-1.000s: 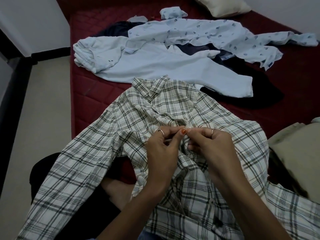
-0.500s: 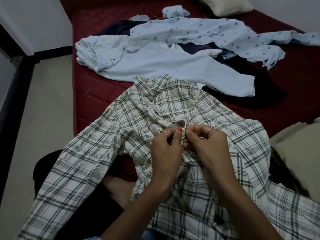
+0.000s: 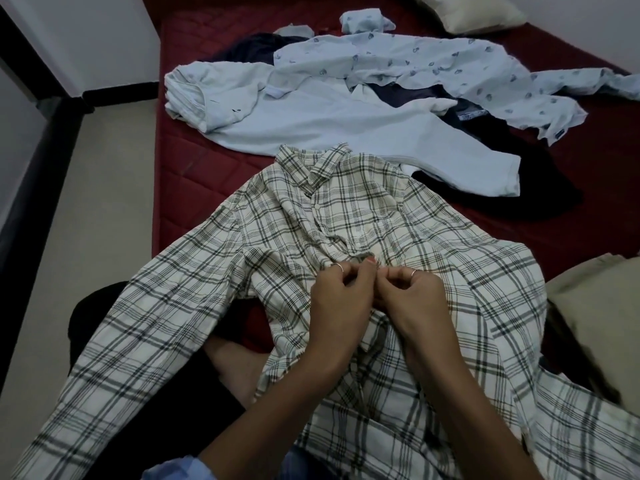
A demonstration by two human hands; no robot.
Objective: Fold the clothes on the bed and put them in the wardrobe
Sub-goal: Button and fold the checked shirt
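Far left of the frame is pale floor (image 3: 86, 216) with a dark strip running along the wall, and the dark red quilted mattress (image 3: 207, 174) starts right beside it. Spread out in the lower middle you've got the cream shirt with the dark plaid check (image 3: 346, 216), collar pointing toward the top of the frame, one sleeve trailing off to the lower left over the mattress edge and across your dark-clothed leg. Your left hand (image 3: 341, 299) is closed on the shirt's front placket at about mid-chest, thumb and fingers pinching the fabric, ring showing on one finger. Your right hand (image 3: 412, 299) sits right up against it, knuckles touching, fingers curled and pinching the same bit of placket from the other side. Above that, in the upper middle, the plain pale blue long-sleeved top (image 3: 329, 119) lies flat, one sleeve bunched at the left, with dark navy clothing (image 3: 502, 188) poking out from under it. Over toward the upper right there's the pale blue shirt with small dark printed motifs (image 3: 433, 64), rumpled, overlapping both. A beige pillow (image 3: 474, 12) sits at the top right, and more beige fabric (image 3: 602, 317) at the right edge.
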